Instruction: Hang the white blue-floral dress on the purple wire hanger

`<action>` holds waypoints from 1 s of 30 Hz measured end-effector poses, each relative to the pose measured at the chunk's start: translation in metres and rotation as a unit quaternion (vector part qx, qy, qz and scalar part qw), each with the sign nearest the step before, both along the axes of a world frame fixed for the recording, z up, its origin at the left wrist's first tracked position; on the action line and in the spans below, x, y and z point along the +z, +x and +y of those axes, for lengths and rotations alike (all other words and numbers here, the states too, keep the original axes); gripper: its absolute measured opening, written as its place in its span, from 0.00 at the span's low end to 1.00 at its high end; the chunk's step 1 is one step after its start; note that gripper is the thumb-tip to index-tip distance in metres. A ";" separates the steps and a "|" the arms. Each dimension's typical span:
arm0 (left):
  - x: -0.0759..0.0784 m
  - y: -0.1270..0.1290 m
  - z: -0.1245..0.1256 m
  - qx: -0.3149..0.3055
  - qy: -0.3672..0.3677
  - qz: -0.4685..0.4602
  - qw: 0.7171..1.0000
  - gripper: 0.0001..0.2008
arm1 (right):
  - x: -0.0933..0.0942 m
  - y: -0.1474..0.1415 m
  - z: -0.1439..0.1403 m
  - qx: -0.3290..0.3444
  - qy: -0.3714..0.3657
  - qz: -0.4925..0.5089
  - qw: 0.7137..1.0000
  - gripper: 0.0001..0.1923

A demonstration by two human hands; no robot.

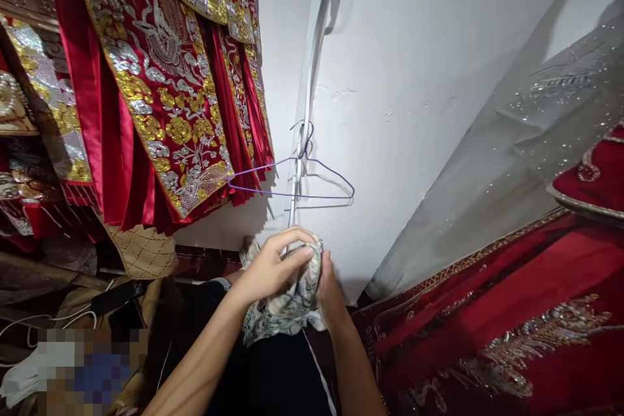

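Note:
Both of my hands are on a bunched, pale patterned cloth [287,312] low in the middle of the view. My left hand [273,263] pinches its upper edge, thumb against curled fingers. On the other side my right hand [331,296] presses against the cloth with its thumb up; its remaining fingers are mostly behind the fabric. Above my hands a thin purple wire hanger [319,196] hangs by its hook from a white metal stand [308,78]. No garment is on the hanger.
Red embroidered garments [166,91] with gold and silver work hang at left. More red beaded fabric [487,325] and sparkling sheer material [550,91] fill the right. A white wall [414,45] stands behind the stand. A dark phone-like object [127,322] and cables lie at lower left.

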State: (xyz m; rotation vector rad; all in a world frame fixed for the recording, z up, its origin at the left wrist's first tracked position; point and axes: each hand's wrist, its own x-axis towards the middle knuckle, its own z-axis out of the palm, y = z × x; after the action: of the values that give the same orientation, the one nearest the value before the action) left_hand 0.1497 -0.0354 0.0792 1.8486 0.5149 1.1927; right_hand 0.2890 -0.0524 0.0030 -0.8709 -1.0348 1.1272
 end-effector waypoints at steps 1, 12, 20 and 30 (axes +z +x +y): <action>0.002 0.003 -0.001 0.011 0.022 0.015 1.000 0.11 | 0.003 -0.003 0.001 0.050 -0.022 0.037 0.998 0.31; -0.044 -0.061 0.024 -0.060 -0.039 0.381 0.922 0.31 | 0.070 0.045 0.027 0.381 -0.079 -0.135 0.911 0.16; -0.020 -0.136 0.051 0.207 0.073 0.611 0.761 0.11 | 0.094 0.077 0.122 -0.117 0.173 -0.346 0.915 0.17; 0.033 -0.136 0.062 0.234 0.088 0.407 0.878 0.15 | 0.030 0.089 0.163 -0.074 0.110 -0.327 0.936 0.14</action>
State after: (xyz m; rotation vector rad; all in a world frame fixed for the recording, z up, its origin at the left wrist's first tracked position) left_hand 0.0133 0.0266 0.1123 2.4447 1.4246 0.6926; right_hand 0.3783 0.1104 0.0335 -1.1508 -1.5745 0.5749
